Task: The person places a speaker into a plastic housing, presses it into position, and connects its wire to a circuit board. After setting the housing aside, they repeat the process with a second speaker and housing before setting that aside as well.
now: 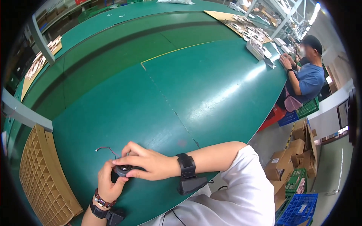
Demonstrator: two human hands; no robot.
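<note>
A small round black part with a glossy dark centre is held low over the green tabletop, at the near left. My left hand grips its left side, thumb and fingers closed round the rim. From the right, my right hand holds it too, with the thumb at its lower edge and the fingers over its top. A thin red and black wire runs out beyond my fingers and ends in a tiny white plug. My fingers hide much of the part, and its exact kind cannot be made out.
A cardboard divider tray stands at the left edge beside a grey post. The green work table stretches ahead. A co-worker in blue works at the far right, near a board of small parts. Cardboard boxes and crates stand right.
</note>
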